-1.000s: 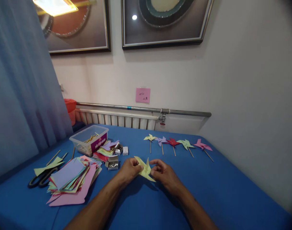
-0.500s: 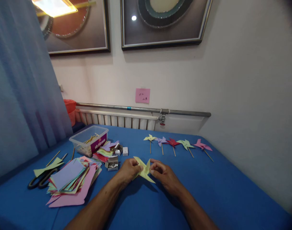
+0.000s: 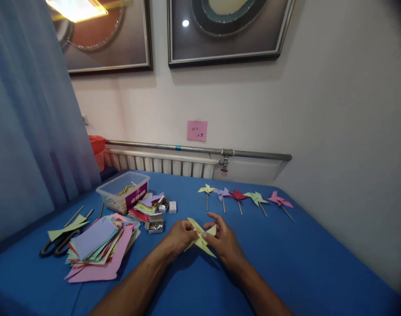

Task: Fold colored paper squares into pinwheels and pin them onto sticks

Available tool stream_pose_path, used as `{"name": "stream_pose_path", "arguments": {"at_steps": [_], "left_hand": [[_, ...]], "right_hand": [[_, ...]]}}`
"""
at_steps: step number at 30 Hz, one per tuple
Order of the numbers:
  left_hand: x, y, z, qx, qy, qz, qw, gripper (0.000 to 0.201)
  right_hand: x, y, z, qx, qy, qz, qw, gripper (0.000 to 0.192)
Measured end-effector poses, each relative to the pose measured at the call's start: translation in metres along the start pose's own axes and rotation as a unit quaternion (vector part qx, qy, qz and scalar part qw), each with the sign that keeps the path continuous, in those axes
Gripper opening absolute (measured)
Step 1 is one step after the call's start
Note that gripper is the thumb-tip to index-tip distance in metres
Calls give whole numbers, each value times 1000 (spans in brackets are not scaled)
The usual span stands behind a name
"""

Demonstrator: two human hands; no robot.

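Paper stack (image 3: 98, 243) and small box (image 3: 155, 224) left of folded yellow paper (image 3: 200, 242)

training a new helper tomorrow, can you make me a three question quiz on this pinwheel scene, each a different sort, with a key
1. Count: how many paper pinwheels on sticks lie in the row beyond the hands?
2. Multiple choice: which of these shows inside the clear plastic tub? A) scissors B) wooden sticks C) red pinwheel
3. True or false: the left hand and the right hand both touch the folded yellow paper.

Key: 1. Five; 2. B; 3. True.
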State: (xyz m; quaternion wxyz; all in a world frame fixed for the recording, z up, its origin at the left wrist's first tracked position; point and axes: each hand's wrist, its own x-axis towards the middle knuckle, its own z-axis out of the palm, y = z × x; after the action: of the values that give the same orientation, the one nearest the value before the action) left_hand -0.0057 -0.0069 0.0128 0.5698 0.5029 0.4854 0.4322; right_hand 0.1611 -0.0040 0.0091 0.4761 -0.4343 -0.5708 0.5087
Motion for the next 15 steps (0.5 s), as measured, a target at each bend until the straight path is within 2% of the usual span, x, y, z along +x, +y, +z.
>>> {"name": "stream_pose_path", "arguments": {"at_steps": [8,15], "left_hand": [[-4,1,1,-13,-37,-6,999,28],[-1,-4,0,-20,-26,-10,999,35]], "right_hand": [[0,-2,3,-74,12,7,997,52],[0,1,3,-66,23,22,997,48]]}}
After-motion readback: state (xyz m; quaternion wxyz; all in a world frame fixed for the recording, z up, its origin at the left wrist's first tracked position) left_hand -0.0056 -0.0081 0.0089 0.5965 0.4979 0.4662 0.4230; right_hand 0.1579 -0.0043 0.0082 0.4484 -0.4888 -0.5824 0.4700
